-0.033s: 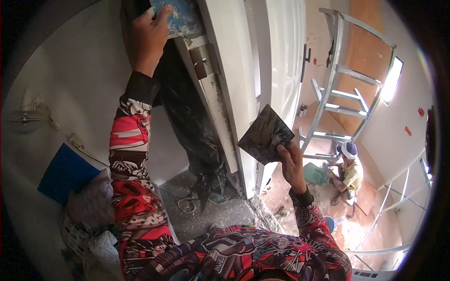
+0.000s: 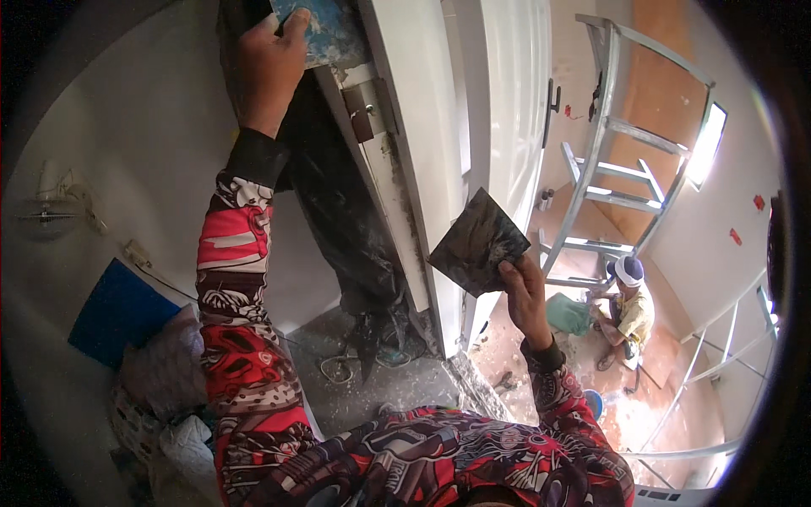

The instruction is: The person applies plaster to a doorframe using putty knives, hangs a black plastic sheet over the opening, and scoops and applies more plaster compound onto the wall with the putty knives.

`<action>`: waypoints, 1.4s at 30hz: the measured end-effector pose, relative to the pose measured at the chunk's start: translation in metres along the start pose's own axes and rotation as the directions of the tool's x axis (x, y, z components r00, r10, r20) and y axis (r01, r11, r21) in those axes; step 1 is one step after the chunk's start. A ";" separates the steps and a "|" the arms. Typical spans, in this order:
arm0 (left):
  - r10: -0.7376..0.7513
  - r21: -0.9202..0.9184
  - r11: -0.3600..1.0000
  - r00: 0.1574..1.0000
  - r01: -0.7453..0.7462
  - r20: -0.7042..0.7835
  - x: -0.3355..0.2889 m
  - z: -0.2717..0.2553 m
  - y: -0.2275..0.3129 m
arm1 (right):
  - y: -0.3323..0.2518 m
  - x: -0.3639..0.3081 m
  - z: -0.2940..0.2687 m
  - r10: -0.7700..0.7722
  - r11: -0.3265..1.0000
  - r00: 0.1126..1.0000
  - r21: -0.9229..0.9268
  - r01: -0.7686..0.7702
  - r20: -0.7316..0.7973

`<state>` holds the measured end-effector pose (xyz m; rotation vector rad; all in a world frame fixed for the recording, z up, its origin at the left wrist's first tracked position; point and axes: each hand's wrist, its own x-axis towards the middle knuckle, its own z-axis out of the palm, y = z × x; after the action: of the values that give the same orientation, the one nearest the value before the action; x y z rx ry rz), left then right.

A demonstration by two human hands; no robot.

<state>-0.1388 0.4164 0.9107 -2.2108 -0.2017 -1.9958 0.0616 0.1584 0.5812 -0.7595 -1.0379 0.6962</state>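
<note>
— Gripping what, the left hand (image 2: 272,74)?

— Blue plate (image 2: 328,35), flat, pale smears over it. Thumb at its near edge, other fingers partly hidden. Plate sits at the top of the view, overlapping the side of the white frame (image 2: 427,160). Contact between the two: cannot tell.

— And the right hand (image 2: 526,300)?

— Closed on a dark square plate (image 2: 477,243) near one corner, thumb on the face. Face streaked, paler toward the thumb. Plate turned cornerwise, seen across the lower part of the frame; touching or apart, cannot tell.

— Fittings close by?

— Brown fitting (image 2: 359,122) on the frame's side, just below the blue plate. Left of the frame, black sheeting (image 2: 331,211) hangs toward a grey, spattered floor (image 2: 355,393). To the right, a white door (image 2: 511,93), dark handle (image 2: 549,106).

— Farther out?

— Lower left: blue board (image 2: 127,313), tilted, next to a lumpy sack (image 2: 165,359). Right: pale metal ladder (image 2: 646,137), upright. Near its foot, a co-worker (image 2: 632,313) low to the floor, pale headwear, yellowish top, beside a green bag (image 2: 568,314).

— Wearer's sleeves?

— Patterned red, black and white, dark cuffs.
</note>
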 end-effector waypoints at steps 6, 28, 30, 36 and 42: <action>0.196 0.383 0.901 0.979 -0.205 0.062 -0.001 -0.007 -0.004 | -0.007 -0.002 0.000 -0.009 0.996 1.000 -0.087 0.006 -0.025; -0.013 0.268 0.963 0.991 -0.023 0.132 0.000 -0.030 -0.024 | 0.011 0.005 0.003 -0.027 0.995 0.999 -0.100 0.024 -0.023; -0.015 0.082 0.997 0.998 0.010 0.057 -0.001 -0.039 -0.009 | 0.005 0.004 0.006 0.000 0.997 0.999 -0.071 -0.002 -0.032; -0.171 0.093 0.984 0.943 0.150 0.287 0.024 -0.065 -0.012 | 0.005 0.009 0.004 0.025 0.997 0.999 -0.073 -0.028 -0.045; -0.289 0.246 0.950 0.841 0.193 0.458 0.033 -0.083 0.008 | 0.021 0.013 0.002 0.006 0.998 0.999 -0.065 -0.009 -0.048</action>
<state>-0.2146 0.3916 0.9516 -2.6199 -0.7365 -1.3858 0.0614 0.1807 0.5704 -0.8334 -1.0191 0.6504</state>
